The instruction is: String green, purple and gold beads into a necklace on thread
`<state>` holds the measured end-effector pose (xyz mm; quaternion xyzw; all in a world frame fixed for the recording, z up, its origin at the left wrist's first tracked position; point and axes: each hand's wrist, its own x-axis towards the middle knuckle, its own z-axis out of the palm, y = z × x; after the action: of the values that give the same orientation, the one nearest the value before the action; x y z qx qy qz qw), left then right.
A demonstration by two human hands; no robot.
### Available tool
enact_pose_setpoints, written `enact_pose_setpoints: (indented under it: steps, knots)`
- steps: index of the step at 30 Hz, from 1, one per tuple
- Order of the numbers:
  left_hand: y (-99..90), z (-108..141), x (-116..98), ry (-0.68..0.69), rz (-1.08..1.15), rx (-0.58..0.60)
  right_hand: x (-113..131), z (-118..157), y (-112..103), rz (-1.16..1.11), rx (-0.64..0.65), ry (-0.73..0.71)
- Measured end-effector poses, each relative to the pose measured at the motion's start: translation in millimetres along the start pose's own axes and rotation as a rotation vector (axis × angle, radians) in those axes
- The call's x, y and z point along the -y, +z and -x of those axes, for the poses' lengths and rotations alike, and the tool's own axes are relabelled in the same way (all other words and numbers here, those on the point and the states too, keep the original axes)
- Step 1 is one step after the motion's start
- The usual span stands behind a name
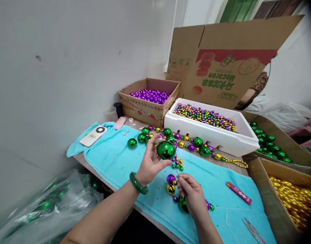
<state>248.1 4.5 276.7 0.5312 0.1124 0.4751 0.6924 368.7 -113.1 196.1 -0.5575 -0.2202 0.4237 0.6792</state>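
Note:
My left hand point(150, 162) holds a large shiny green bead point(166, 150) between thumb and fingers, raised above the turquoise towel point(112, 159). My right hand point(192, 193), lower and to the right, pinches a thin needle-like piece point(177, 172) that points up toward the bead. Under the right hand lies a strand with a purple bead point(171, 179), a gold bead point(171, 189) and a large green bead point(183, 204) partly covered by the fingers. Several small loose beads point(177, 164) lie just beyond the hands. A single green bead point(132, 143) rests to the left.
A finished-looking bead strand point(205, 150) lies before a white foam box point(211, 135) of mixed beads. Behind are a carton of purple beads point(150, 96) and a cardboard flap point(221, 67). Gold beads fill a right-hand box point(295, 196). A phone point(93, 135) and scissors point(253, 230) lie on the towel.

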Motion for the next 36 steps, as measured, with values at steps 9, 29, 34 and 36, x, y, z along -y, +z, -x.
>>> enact_pose_setpoints:
  steps: [9, 29, 34, 36]
  knots:
    - [6.2, 2.6, -7.2, -0.048, 0.080, 0.010, -1.8, 1.6, 2.7, -0.023, 0.032, 0.014]
    - [8.6, -6.0, 2.6, -0.235, 0.217, -0.139, 6.0, 0.3, 1.5, 0.095, -0.078, 0.011]
    - [7.4, -6.7, 3.2, -0.144, 0.097, -0.103, 10.0, -1.7, -0.9, 0.215, -0.110, -0.076]
    - [7.6, -6.7, 2.9, -0.071, 0.041, -0.094, 9.7, -1.4, -0.4, 0.232, -0.113, -0.086]
